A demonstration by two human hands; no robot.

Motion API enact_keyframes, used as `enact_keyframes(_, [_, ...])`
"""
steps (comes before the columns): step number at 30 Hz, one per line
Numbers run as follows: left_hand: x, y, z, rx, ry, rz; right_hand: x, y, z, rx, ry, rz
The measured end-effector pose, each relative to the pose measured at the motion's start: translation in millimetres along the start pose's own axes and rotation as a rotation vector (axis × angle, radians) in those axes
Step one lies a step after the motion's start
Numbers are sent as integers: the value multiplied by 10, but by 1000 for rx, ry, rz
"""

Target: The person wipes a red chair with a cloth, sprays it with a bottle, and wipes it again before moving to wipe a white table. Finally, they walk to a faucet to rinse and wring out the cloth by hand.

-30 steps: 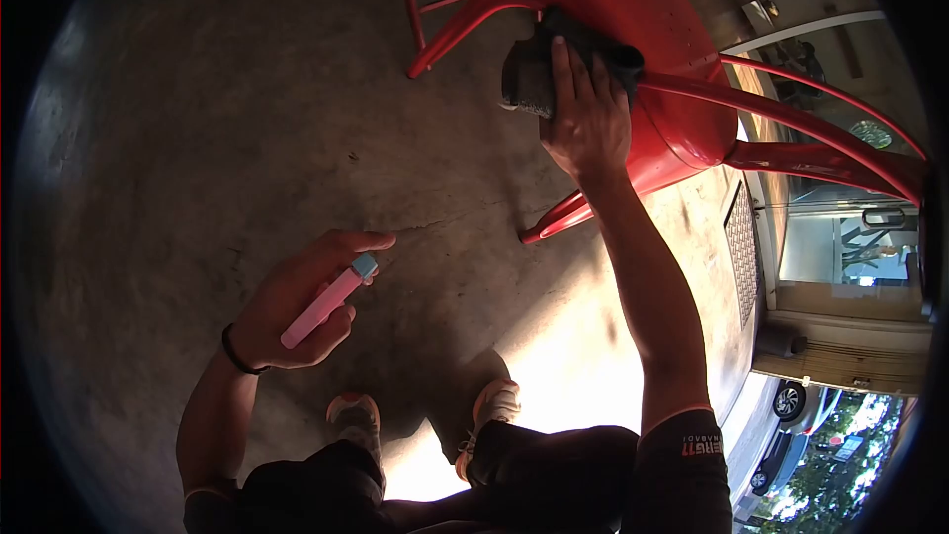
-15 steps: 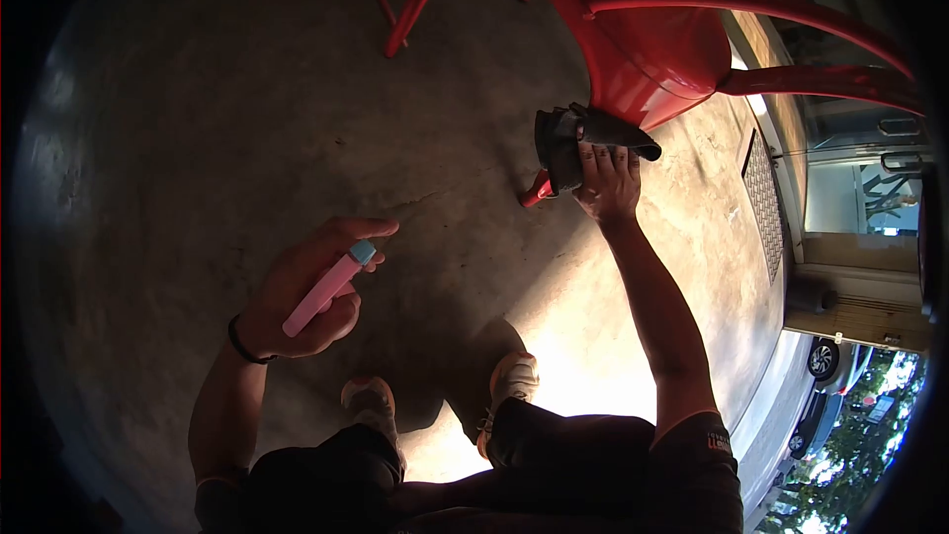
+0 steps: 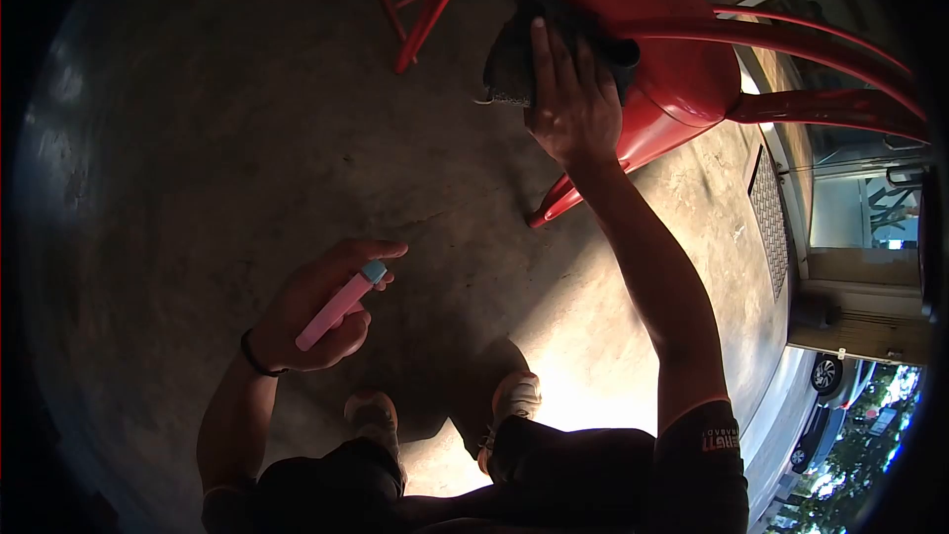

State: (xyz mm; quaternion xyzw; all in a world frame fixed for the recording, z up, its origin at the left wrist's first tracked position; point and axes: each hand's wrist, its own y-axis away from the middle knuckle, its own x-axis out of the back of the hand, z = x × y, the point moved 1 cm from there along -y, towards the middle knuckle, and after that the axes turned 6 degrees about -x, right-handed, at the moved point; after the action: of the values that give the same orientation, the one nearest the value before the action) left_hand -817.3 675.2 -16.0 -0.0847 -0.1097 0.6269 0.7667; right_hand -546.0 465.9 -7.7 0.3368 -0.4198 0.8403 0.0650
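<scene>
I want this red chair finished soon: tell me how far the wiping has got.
Done: nothing shows clearly; the red chair looks no cleaner anywhere. In hand: the right hand presses a dark cloth flat on the seat edge; the left hand holds a pink spray bottle, away from the chair. Left: probably the legs and frame, untouched by the cloth.

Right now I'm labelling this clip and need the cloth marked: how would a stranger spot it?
Start at the red metal chair at the top of the view. On its near side the right hand presses flat on a dark cloth. It is the only dull, crumpled thing against glossy red metal, unlike the slim pink bottle in the left hand.
</scene>
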Motion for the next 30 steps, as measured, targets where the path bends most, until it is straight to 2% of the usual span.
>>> enact_keyframes(3, [147,40,-3,14,-45,-3,-114,-291,-183,-3,-95,53])
enact_keyframes(6, [266,82,-80,-11,-70,25,-349,-648,-308,132,-88,120])
enact_keyframes(15, [496,152,-87,-58,-69,118,-954,-910,-709,335,-141,-37])
enact_keyframes(20, [482,167,-65,-35,-64,100,-862,-889,-659,293,-149,-44])
enact_keyframes(30, [365,187,1,-79,-113,82,-46,-473,-281,72,-32,20])
